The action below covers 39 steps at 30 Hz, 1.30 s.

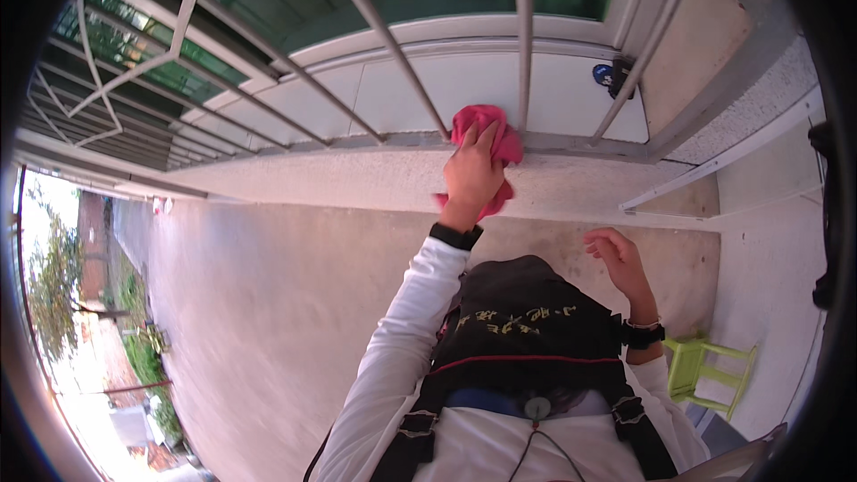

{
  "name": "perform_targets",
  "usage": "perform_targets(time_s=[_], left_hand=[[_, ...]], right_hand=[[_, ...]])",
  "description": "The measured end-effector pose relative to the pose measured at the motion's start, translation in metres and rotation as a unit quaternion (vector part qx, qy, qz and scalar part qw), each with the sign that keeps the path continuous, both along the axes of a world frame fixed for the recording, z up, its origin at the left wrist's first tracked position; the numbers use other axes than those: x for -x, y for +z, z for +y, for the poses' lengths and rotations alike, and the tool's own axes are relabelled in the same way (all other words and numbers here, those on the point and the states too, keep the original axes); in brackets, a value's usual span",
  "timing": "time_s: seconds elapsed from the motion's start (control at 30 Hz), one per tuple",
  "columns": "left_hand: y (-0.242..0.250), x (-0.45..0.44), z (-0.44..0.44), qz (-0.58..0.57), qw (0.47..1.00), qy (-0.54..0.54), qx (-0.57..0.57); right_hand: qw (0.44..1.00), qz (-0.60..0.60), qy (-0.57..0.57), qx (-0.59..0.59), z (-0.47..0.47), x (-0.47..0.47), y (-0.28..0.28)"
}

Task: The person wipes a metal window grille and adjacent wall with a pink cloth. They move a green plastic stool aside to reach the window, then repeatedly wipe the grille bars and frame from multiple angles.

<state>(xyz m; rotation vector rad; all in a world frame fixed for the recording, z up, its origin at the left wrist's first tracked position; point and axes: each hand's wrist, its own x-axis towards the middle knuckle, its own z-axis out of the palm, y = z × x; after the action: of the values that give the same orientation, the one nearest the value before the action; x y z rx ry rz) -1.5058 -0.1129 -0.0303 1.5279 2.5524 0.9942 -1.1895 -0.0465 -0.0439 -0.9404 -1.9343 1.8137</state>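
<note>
My left hand [474, 171] is closed over a crumpled pink-red cloth [495, 137], which it presses on the metal bottom rail [562, 144] of a window grille. The cloth lies between two upright bars [523, 67], and part of it hangs below the palm. My right hand [614, 258] is raised in front of the wall, lower and to the right, with bent fingers and nothing held. A black front carrier [529, 308] bearing yellow writing is strapped over my chest.
Behind the grille are a pale sill [402, 97] and a sliding window, with a small black object [621, 77] at the sill's right end. A green plastic stool [710, 375] stands at the lower right. Concrete floor [268, 321] spreads left towards plants outside.
</note>
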Motion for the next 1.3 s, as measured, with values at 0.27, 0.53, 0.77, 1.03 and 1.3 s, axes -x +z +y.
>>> perform_targets(time_s=[0.27, 0.53, 0.77, 1.03, 1.3], left_hand=[[-0.041, -0.001, -0.081, -0.209, 0.959, -0.139, 0.131], [-0.012, 0.039, -0.107, -0.096, 0.971, 0.113, -0.187], [0.015, 0.075, -0.05, 0.036, 0.979, 0.098, 0.177], [-0.006, 0.096, -0.065, 0.086, 0.986, 0.119, 0.082], [-0.072, 0.036, -0.138, -0.175, 0.984, 0.006, 0.021]], right_hand=[[0.995, 0.025, 0.098, 0.024, 0.002, 0.036, 0.006], [1.0, 0.001, 0.007, 0.009, -0.003, 0.029, -0.014], [0.999, 0.009, 0.032, 0.01, -0.008, 0.05, -0.012], [1.0, -0.005, -0.011, 0.007, -0.015, 0.042, -0.014], [0.999, -0.002, 0.04, 0.017, -0.011, 0.062, -0.018]])
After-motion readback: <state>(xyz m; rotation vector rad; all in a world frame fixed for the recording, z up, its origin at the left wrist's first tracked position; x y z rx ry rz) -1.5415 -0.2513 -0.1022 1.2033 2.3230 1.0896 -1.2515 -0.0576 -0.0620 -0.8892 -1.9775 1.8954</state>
